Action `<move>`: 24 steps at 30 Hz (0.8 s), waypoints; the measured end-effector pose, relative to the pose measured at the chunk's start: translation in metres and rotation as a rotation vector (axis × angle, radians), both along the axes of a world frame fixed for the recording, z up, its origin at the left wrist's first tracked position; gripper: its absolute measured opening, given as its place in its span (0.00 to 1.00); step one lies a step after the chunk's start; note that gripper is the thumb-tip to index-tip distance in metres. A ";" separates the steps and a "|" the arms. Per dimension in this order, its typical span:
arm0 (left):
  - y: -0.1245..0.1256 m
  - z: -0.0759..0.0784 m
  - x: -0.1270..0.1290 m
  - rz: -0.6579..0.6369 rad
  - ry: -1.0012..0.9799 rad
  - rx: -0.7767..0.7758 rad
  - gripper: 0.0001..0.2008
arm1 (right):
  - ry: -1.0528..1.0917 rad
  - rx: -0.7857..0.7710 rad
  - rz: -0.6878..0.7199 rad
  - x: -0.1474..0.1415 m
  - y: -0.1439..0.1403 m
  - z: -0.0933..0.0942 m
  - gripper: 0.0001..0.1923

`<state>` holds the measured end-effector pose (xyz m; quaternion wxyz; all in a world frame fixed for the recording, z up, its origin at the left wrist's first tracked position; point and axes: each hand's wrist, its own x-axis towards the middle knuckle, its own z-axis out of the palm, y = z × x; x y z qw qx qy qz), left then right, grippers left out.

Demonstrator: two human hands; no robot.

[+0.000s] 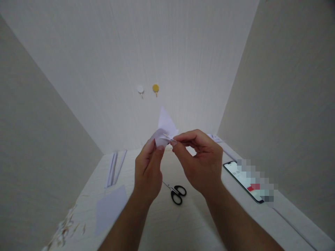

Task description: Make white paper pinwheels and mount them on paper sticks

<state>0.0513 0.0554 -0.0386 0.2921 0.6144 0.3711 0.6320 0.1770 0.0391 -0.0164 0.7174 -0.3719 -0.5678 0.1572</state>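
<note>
A folded piece of white paper (166, 122) is held up above the table, one pointed corner standing upward. My left hand (149, 167) grips its lower left side, thumb in front and fingers behind. My right hand (200, 157) pinches a small edge at the paper's right side between thumb and forefinger; a thin pale strip shows near those fingertips, too small to name. Beneath the hands lies a pair of scissors (176, 194) with black handles, its blades partly covered by my left hand.
White paper rolls (112, 170) lie at the back left, near a flat white sheet (110, 209). Small scraps (64, 226) are scattered along the left edge. On the right rests a lit phone (243, 181). Two hooks, one yellow (155, 88), hang on the back wall.
</note>
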 end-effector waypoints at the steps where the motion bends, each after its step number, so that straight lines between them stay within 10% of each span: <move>1: -0.001 0.001 0.000 0.002 0.026 -0.005 0.08 | -0.015 -0.002 -0.019 0.000 -0.001 0.001 0.06; 24: -0.003 -0.002 -0.008 -0.019 0.158 0.055 0.08 | 0.041 -0.241 0.093 0.006 0.002 0.006 0.03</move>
